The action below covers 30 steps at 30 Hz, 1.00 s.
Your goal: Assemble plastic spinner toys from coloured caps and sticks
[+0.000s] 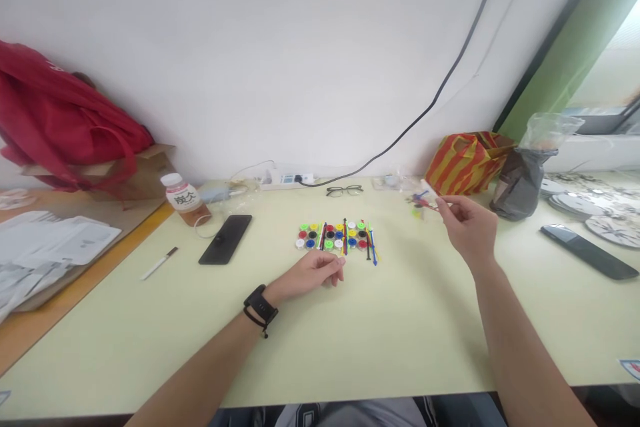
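Observation:
My left hand (315, 270), a black watch (261, 305) on its wrist, rests on the table with its fingers curled in and nothing showing between them. Just beyond it lie small round discs (330, 244) in green, yellow, red, blue, black and white, set in rows. Thin coloured plastic sticks (371, 243) lie between the disc groups and at their right end. Farther right, my right hand (469, 227) is raised, thumb and forefinger pinched at a small blurred cluster of coloured plastic pieces (419, 200) with a whitish part. Whether a clear bag encloses them I cannot tell.
Glasses (344, 191) and a power strip (285, 179) lie along the wall. A black phone (225, 240), a drink bottle (185, 199) and a white pen-like stick (160, 263) are at left. A striped bag (465, 160), a dark bag (520, 180) and another phone (589, 252) are at right.

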### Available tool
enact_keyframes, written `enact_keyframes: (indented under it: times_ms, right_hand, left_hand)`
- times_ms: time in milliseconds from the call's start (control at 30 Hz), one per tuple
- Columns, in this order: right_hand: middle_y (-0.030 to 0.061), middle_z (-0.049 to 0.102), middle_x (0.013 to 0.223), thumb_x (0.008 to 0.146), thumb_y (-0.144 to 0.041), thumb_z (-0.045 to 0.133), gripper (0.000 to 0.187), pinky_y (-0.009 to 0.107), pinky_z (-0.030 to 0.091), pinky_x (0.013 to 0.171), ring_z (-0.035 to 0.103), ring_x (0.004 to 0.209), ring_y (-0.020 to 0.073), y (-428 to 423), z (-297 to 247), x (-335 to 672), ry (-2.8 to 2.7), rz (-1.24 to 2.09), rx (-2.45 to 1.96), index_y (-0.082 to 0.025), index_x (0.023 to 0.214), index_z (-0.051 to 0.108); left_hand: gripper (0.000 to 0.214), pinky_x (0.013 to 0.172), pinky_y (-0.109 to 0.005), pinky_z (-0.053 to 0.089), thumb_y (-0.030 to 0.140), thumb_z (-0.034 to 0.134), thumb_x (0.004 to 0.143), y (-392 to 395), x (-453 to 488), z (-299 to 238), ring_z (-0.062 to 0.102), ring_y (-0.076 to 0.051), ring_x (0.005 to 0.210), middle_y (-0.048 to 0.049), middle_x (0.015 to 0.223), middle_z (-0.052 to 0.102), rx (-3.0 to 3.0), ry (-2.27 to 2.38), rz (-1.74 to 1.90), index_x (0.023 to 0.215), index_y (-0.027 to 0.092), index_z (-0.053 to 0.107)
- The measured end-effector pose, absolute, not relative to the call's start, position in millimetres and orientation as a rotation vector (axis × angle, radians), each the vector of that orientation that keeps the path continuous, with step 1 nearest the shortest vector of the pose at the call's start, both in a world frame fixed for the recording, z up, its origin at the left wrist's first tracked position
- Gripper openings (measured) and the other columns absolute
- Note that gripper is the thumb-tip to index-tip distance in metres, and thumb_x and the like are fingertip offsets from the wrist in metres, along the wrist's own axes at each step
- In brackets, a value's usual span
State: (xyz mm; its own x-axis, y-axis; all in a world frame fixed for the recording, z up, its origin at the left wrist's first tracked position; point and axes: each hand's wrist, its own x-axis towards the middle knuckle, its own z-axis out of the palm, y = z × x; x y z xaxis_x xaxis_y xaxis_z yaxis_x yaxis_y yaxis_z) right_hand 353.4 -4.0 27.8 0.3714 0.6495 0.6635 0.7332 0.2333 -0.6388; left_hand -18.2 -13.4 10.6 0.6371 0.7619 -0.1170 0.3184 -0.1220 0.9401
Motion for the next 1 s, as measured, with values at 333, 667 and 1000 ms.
enact_keyframes:
  times_ms: [333, 667, 1000]
  right_hand:
    - [0.0090, 0.077, 0.088, 0.089, -0.025, 0.056, 0.024, 0.030, 0.036, 0.064, 0.065, 0.076, 0.0228, 27, -24, 364, -1.801, -0.204, -2.206, -0.025, 0.095, 0.080]
    - [0.0138, 0.076, 0.106, 0.088, -0.031, 0.059, 0.032, 0.037, 0.045, 0.074, 0.068, 0.097, 0.0306, 26, -36, 390, -1.595, -0.133, -2.289, -0.023, 0.113, 0.078]
    - [0.0073, 0.069, 0.085, 0.092, -0.041, 0.057, 0.029, 0.036, 0.047, 0.076, 0.064, 0.080, 0.0241, 25, -25, 343, -1.845, 0.052, -1.671, -0.021, 0.104, 0.074]
  left_hand:
    - [0.053, 0.066, -0.024, 0.045, 0.061, 0.048, 0.102, -12, -19, 12, 0.057, -0.013, 0.071, -0.0054, 0.080, 0.067, 1.581, 0.859, 0.533, 0.092, 0.014, 0.071]
    - [0.056, 0.069, -0.026, 0.046, 0.063, 0.047, 0.101, -14, -20, 17, 0.057, -0.014, 0.073, -0.0068, 0.082, 0.068, 1.618, 0.865, 0.496, 0.092, 0.014, 0.073]
    - [0.042, 0.073, -0.027, 0.049, 0.055, 0.059, 0.098, -12, -19, 10, 0.061, -0.015, 0.076, -0.0056, 0.081, 0.067, 1.649, 0.864, 0.511, 0.091, 0.015, 0.073]
